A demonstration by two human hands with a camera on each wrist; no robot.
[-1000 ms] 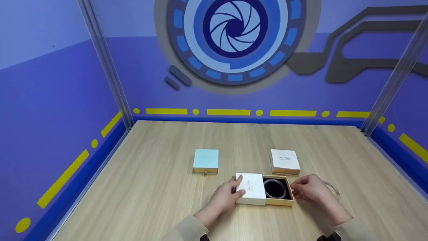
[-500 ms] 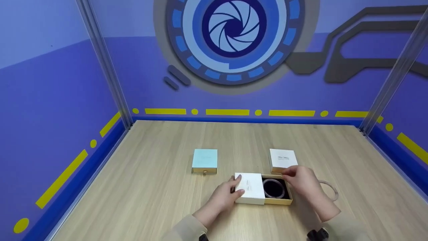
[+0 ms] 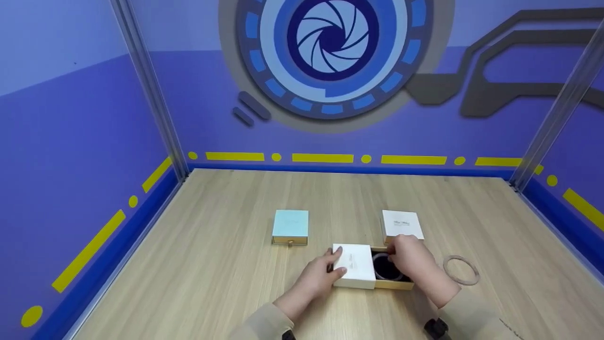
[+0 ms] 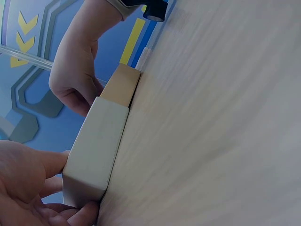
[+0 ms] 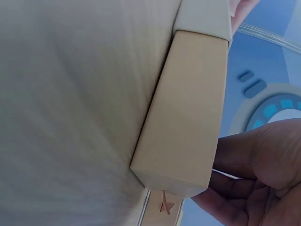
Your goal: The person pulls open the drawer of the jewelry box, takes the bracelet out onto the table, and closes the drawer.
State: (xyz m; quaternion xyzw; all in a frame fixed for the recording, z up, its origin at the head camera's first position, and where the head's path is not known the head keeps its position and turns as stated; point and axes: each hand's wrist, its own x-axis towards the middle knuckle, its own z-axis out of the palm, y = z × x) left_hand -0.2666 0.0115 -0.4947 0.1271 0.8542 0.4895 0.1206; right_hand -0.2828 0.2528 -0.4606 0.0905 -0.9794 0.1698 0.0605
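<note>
A white slide-out gift box (image 3: pixel 353 265) lies on the table in the head view, its gold drawer (image 3: pixel 394 285) pulled out to the right. Inside the dark-lined drawer sits a greyish bangle (image 3: pixel 377 270), partly covered by my right hand. My left hand (image 3: pixel 314 276) grips the white sleeve at its left end, thumb and fingers on opposite sides, as the left wrist view also shows. My right hand (image 3: pixel 415 259) is over the drawer, fingers bent, fingertips at the bangle's upper edge. Whether they pinch it is hidden. A second bangle (image 3: pixel 461 270) lies flat on the table to the right.
Behind the open box stands another white box (image 3: pixel 402 224), close to my right hand. A light-blue box (image 3: pixel 290 226) with a gold drawer front stands farther left. Blue printed panels (image 3: pixel 330 137) enclose the wooden table (image 3: pixel 212 255) at the back and sides.
My right hand has let go of the drawer's right end and moved left over the drawer to the bangle inside. The second bangle is now uncovered. My left hand keeps its place.
</note>
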